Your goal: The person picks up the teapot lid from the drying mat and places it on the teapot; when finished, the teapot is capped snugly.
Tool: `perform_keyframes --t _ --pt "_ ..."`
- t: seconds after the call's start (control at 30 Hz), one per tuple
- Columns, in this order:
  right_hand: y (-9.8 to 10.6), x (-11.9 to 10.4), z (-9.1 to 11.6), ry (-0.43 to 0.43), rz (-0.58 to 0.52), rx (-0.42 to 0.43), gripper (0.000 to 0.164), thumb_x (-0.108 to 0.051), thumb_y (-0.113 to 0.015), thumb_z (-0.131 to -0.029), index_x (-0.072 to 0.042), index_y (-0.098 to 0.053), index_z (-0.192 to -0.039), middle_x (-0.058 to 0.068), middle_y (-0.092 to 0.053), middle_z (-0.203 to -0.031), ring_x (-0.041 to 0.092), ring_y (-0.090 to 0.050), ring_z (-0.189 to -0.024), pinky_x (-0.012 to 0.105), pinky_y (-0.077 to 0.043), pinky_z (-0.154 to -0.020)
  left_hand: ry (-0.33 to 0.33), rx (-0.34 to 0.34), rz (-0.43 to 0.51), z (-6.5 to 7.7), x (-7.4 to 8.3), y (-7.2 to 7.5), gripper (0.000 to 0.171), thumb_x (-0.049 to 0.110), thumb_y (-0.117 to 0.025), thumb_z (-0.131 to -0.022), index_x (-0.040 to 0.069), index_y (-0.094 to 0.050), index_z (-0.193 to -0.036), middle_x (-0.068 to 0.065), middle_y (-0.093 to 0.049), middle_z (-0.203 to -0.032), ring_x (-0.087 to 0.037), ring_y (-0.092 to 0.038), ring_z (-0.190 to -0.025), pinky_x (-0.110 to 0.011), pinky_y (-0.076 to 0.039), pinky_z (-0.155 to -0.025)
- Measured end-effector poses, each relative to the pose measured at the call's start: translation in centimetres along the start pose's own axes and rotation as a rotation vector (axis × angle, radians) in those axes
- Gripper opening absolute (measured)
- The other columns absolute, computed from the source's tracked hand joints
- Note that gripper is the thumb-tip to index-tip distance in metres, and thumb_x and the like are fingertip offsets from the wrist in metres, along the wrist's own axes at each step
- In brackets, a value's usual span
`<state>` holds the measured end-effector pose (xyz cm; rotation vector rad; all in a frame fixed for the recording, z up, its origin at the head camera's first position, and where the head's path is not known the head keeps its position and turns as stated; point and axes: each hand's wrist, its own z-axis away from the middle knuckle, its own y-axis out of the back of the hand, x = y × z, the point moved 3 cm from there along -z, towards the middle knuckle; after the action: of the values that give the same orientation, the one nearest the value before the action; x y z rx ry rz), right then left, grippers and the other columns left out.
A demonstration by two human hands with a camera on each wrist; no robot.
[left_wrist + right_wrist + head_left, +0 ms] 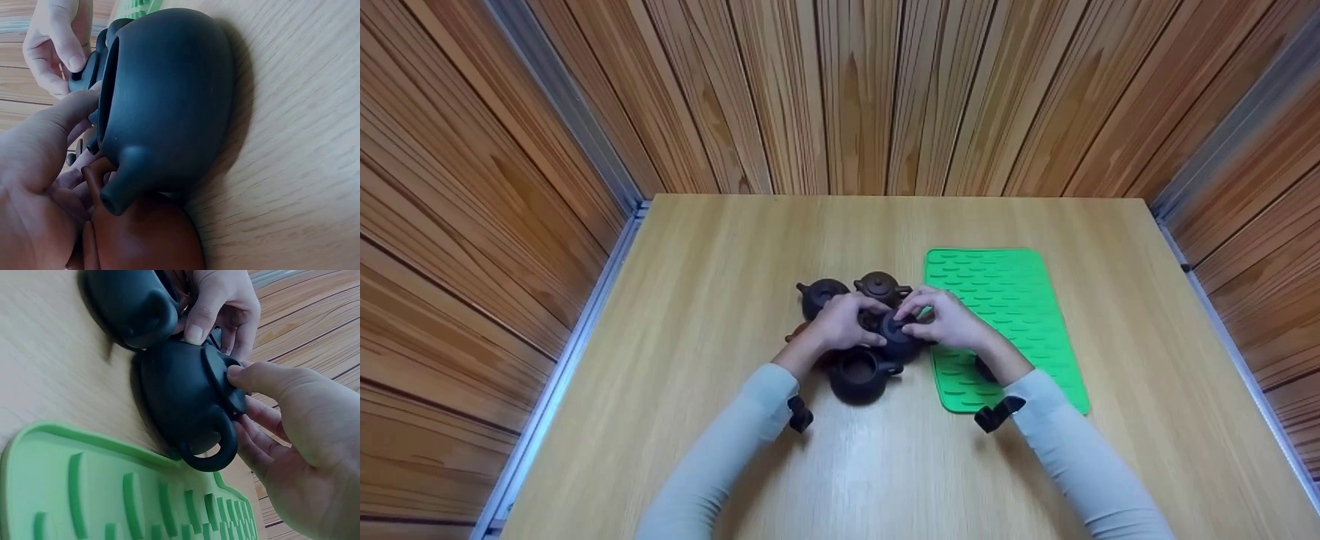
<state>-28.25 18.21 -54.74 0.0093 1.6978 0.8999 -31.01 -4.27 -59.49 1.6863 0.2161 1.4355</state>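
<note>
My left hand [844, 322] holds the side of a dark lidded teapot [174, 388], its thumb on the body near the lid. With thumb and fingertips my right hand [949, 321] pinches that teapot's lid [221, 379], which sits on the opening. Just in front, a dark teapot without a lid [856, 390] shows its open mouth. A reddish-brown teapot [146, 236] is mostly hidden under my left hand in the head view. Behind the hands stand a dark teapot [819, 292] and a brown lidded teapot [877, 286].
A green ridged mat [997, 300] lies right of the teapots. On it, a small dark object [984, 369] is partly covered by my right wrist. The wooden table [697, 300] is bounded by wood-panelled walls [855, 97] at the back and sides.
</note>
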Motion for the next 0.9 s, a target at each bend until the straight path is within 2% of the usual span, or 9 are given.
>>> perform_keyframes --t 0.13,0.4,0.57,0.73,0.83,0.9 --pt "-0.1 0.2 0.2 0.003 0.012 0.002 0.015 -0.002 -0.083 -0.097 -0.005 -0.086 -0.112 0.021 -0.074 -0.125 0.030 -0.064 -0.125 0.042 -0.061 -0.099 0.003 -0.005 -0.001 0.0 0.0 -0.1 0.058 0.030 -0.100 -0.084 0.023 -0.082 -0.138 -0.003 -0.082 -0.138 -0.030 -0.068 -0.141 -0.050 -0.048 -0.126" --pt "-0.1 0.2 0.2 -0.019 0.022 0.002 0.018 -0.004 -0.083 -0.098 -0.006 -0.086 -0.115 0.020 -0.073 -0.126 0.030 -0.064 -0.125 0.043 -0.059 -0.100 0.005 -0.002 -0.003 0.0 0.3 0.0 0.056 0.028 -0.101 -0.084 0.024 -0.082 -0.137 -0.004 -0.082 -0.137 -0.029 -0.069 -0.139 -0.049 -0.049 -0.124" --pt "-0.1 0.2 0.1 -0.029 0.021 0.002 0.019 -0.002 -0.083 -0.097 -0.005 -0.085 -0.116 0.020 -0.072 -0.122 0.029 -0.067 -0.117 0.040 -0.058 -0.098 -0.003 -0.001 -0.003 0.0 0.3 0.0 0.056 0.028 -0.101 -0.084 0.023 -0.082 -0.137 -0.004 -0.082 -0.136 -0.029 -0.070 -0.138 -0.049 -0.050 -0.124" --pt "-0.2 0.2 0.1 -0.044 0.012 0.004 0.020 -0.002 -0.082 -0.097 -0.005 -0.084 -0.117 0.020 -0.071 -0.122 0.030 -0.067 -0.114 0.045 -0.058 -0.099 0.003 0.008 -0.058 0.0 0.1 -0.1 0.054 0.033 -0.099 -0.086 0.029 -0.082 -0.137 0.002 -0.082 -0.136 -0.026 -0.070 -0.138 -0.047 -0.052 -0.121" --pt "-0.3 0.2 0.1 -0.049 0.007 0.008 0.020 -0.002 -0.082 -0.097 -0.005 -0.084 -0.117 0.021 -0.070 -0.123 0.031 -0.067 -0.115 0.048 -0.057 -0.099 0.009 0.020 -0.098 0.6 0.8 0.3 0.053 0.034 -0.098 -0.088 0.031 -0.081 -0.138 0.005 -0.083 -0.136 -0.025 -0.071 -0.138 -0.045 -0.053 -0.119" --pt "-0.3 0.1 0.2 -0.049 0.004 0.011 0.020 -0.002 -0.082 -0.097 -0.005 -0.084 -0.116 0.020 -0.070 -0.122 0.031 -0.066 -0.115 0.047 -0.057 -0.099 0.011 0.025 -0.094 1.3 2.0 0.9 0.053 0.031 -0.097 -0.088 0.027 -0.081 -0.139 0.002 -0.084 -0.136 -0.026 -0.071 -0.138 -0.046 -0.053 -0.120"
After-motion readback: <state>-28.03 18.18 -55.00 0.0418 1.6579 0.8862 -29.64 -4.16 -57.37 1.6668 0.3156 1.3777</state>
